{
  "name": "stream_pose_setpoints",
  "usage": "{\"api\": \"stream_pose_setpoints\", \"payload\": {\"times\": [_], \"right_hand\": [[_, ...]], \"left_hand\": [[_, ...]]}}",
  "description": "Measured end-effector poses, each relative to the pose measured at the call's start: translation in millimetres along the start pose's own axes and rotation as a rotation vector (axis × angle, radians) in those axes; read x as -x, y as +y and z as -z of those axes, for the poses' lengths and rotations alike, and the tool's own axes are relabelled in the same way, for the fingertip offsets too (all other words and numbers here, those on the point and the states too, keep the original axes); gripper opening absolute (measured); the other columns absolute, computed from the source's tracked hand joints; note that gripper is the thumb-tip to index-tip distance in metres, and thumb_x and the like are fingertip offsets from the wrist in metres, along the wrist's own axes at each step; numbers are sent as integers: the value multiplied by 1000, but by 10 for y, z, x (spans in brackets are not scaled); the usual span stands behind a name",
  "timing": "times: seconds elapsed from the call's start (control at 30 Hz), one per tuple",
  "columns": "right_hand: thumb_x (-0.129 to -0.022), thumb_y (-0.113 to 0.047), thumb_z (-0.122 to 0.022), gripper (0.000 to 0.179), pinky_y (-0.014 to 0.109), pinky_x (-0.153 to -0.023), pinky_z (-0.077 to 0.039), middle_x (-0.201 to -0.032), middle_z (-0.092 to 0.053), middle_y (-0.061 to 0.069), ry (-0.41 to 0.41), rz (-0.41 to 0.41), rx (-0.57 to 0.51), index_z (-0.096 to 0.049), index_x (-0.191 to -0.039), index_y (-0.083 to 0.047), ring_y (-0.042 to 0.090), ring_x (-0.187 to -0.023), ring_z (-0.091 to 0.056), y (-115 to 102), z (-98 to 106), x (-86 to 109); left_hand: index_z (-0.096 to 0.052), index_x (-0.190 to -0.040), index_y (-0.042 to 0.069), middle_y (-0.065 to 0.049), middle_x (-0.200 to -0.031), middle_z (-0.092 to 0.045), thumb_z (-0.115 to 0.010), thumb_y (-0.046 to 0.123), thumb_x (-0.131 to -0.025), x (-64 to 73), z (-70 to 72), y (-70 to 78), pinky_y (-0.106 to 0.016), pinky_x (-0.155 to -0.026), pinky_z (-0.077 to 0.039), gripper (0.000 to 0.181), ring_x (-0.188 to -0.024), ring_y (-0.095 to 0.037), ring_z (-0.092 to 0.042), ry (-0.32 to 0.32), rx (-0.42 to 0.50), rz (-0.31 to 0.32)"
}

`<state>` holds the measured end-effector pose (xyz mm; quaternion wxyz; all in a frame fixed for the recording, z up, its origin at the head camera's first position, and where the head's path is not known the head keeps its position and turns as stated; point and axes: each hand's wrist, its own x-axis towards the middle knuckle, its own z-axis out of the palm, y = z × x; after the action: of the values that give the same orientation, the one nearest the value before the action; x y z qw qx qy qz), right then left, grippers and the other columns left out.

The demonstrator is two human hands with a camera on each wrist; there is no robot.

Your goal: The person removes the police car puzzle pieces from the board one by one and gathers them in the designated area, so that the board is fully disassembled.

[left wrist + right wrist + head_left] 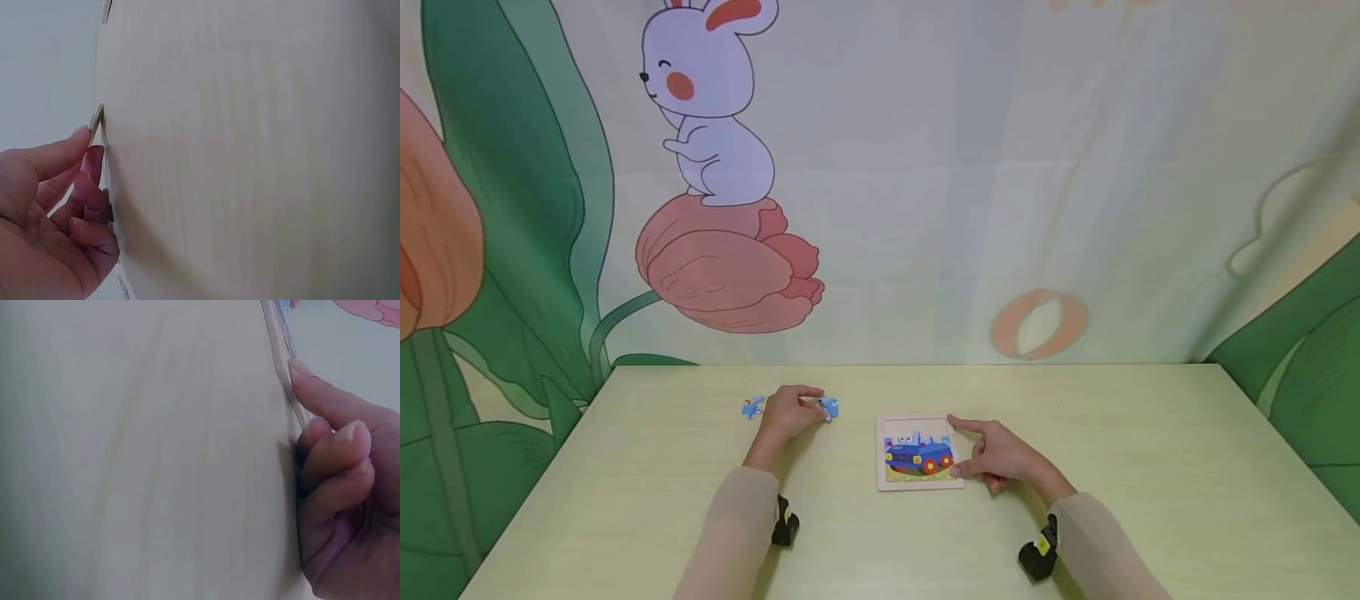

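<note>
In the head view, my left hand [787,414] pinches a blue jigsaw piece [829,409] over the left part of the table. The left wrist view shows that piece [96,124] tilted, one edge close to the tabletop. Another blue piece [752,407] or more lies just left of the hand, partly covered by it. A square wooden puzzle board [920,486] with a blue vehicle picture lies near the middle. My right hand [1003,454] holds its right side, index finger at the far corner and thumb at the near one. Its other fingers are curled beside the board.
The pale wooden table [1150,467] ends at a printed curtain [910,208] with a rabbit and flowers. Black wrist cameras [1038,557] hang below both sleeves, close to the tabletop.
</note>
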<state>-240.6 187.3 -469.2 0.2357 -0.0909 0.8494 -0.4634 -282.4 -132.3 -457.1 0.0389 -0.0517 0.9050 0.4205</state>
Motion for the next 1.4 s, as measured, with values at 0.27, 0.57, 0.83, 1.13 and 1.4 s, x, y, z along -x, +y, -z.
{"api": "stream_pose_setpoints", "payload": {"times": [0.27,0.57,0.83,1.13,1.4], "right_hand": [[-72,-22,-76,82,21,-36,-38,-47,-41,0,8,0,3,-34,-141,-14,10,-33,-35,-23,-7,14],[-72,-22,-76,81,21,-36,-38,-47,-41,0,6,-3,-1,-34,-141,-14,10,-32,-35,-17,-10,19],[-72,-22,-76,82,21,-35,-36,-46,-41,0,2,1,4,-34,-141,-14,9,-32,-35,-7,-5,9],[-73,-22,-75,81,20,-35,-34,-45,-43,0,-6,41,3,-33,-141,-10,8,-32,-35,-27,-2,22],[-73,-23,-76,81,20,-35,-35,-45,-43,0,7,28,22,-34,-141,-11,9,-32,-36,-24,-2,22]], "left_hand": [[-66,-108,5,-10,-93,-64,-72,11,-75,1,28,-37,-29,-68,-41,34,-79,-20,-54,15,-5,-4],[-66,-109,6,-14,-107,-62,-72,12,-76,-10,39,-44,-34,-73,-41,33,-80,-21,-52,10,-28,-2],[-66,-110,5,-18,-111,-61,-69,11,-78,2,55,-5,-39,-78,-43,32,-90,-25,-57,6,-95,-42],[-65,-111,6,-18,-114,-60,-68,11,-79,28,58,16,-42,-82,-43,33,-101,-30,-56,5,-97,-32],[-66,-111,7,-9,-87,-62,-69,12,-79,95,-26,93,-26,-61,-40,32,-75,-18,-52,-50,-14,-82]]}}
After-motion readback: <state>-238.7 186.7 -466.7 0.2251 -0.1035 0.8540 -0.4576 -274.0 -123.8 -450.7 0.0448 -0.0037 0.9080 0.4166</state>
